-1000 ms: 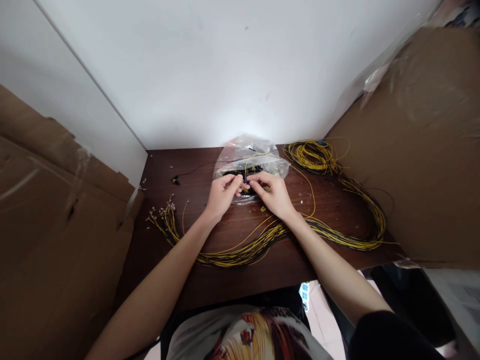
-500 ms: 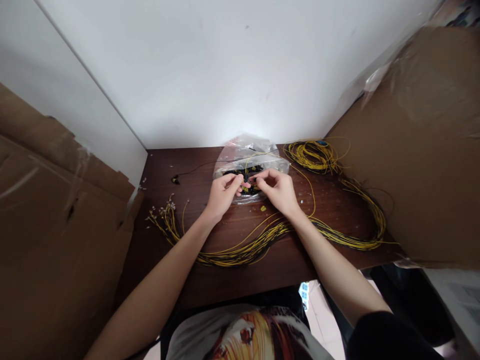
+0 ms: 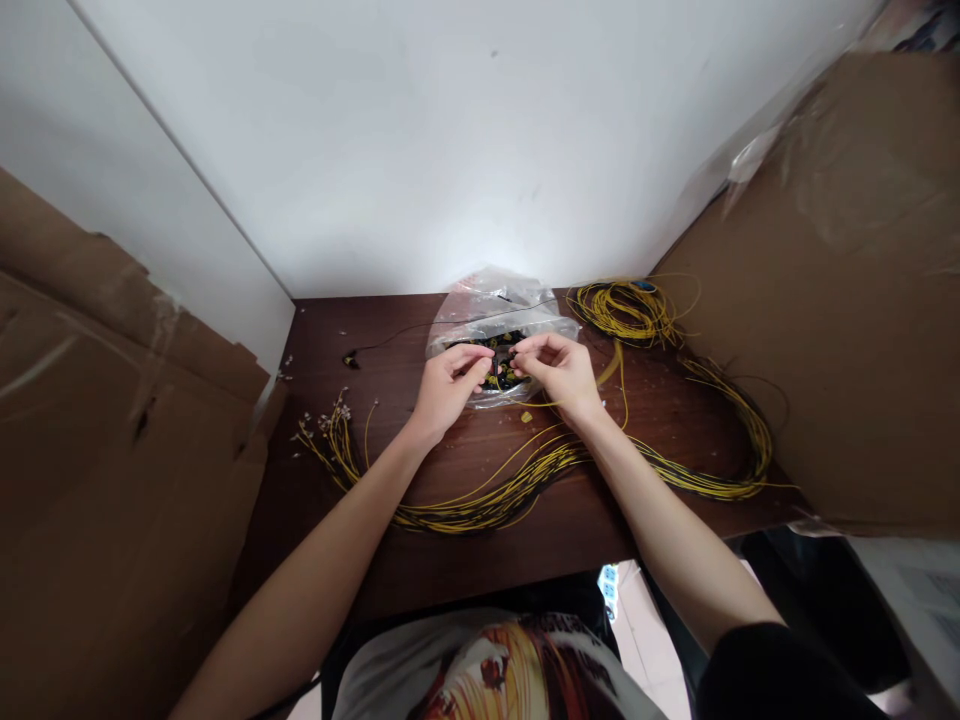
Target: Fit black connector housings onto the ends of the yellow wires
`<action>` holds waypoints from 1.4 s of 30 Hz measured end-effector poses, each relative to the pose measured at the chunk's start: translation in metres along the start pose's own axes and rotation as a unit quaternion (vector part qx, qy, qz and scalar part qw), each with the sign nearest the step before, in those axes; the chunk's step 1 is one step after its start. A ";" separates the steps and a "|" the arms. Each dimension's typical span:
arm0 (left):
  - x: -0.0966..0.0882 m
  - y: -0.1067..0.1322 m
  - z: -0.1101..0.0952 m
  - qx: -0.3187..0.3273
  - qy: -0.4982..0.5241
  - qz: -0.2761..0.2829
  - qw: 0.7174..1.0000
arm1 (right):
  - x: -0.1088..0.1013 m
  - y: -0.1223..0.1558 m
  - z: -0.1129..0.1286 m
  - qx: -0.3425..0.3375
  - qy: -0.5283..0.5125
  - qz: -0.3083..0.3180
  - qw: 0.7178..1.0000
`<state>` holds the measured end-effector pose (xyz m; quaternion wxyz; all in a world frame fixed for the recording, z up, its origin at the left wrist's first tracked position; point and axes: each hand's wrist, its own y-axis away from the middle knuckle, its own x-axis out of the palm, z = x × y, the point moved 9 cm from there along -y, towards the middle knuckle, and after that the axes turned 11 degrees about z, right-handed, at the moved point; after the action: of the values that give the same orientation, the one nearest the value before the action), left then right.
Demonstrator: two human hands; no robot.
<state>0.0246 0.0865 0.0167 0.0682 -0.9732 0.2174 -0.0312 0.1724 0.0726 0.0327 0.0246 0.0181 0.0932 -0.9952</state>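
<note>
Both hands meet over a clear plastic bag point(image 3: 499, 297) that holds many small black and yellow parts point(image 3: 513, 378). My left hand point(image 3: 450, 385) is closed, its thumb and index finger pinching a small black connector point(image 3: 496, 364). A thin yellow wire runs from near that connector toward the right. My right hand point(image 3: 559, 375) is closed in a pinch just beside it; what its fingertips hold is too small to make out. Below my forearms lies a long bundle of yellow and black wires point(image 3: 480, 510) with pale terminals at its left end.
A coil of yellow wire point(image 3: 626, 312) lies at the back right. One black part point(image 3: 351, 358) on a thin dark wire sits at the left. A small yellow piece point(image 3: 526, 417) lies before the bag. Cardboard sheets point(image 3: 112, 450) stand on both sides, a white wall point(image 3: 465, 150) behind.
The yellow wire at the fingers has swung from behind the hands to in front of them, below my right hand. The right fingers have shifted slightly; the left hand stays nearly in place.
</note>
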 end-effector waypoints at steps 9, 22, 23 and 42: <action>-0.002 0.000 -0.003 0.004 -0.037 -0.005 0.999 | 0.004 -0.001 0.000 -0.004 -0.009 0.006 1.000; -0.002 -0.001 -0.001 0.008 -0.049 0.005 0.999 | 0.018 0.001 0.002 0.005 -0.022 0.062 0.998; -0.002 -0.001 -0.002 0.010 -0.051 0.006 0.999 | 0.018 0.001 0.002 0.006 -0.021 0.062 0.998; -0.003 -0.002 -0.002 0.016 -0.060 -0.004 0.998 | 0.011 0.003 0.009 -0.067 0.093 0.025 0.993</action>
<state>0.0229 0.0891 0.0187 0.0965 -0.9730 0.2085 0.0234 0.1608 0.0677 0.0410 0.0415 0.1107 0.1611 -0.9798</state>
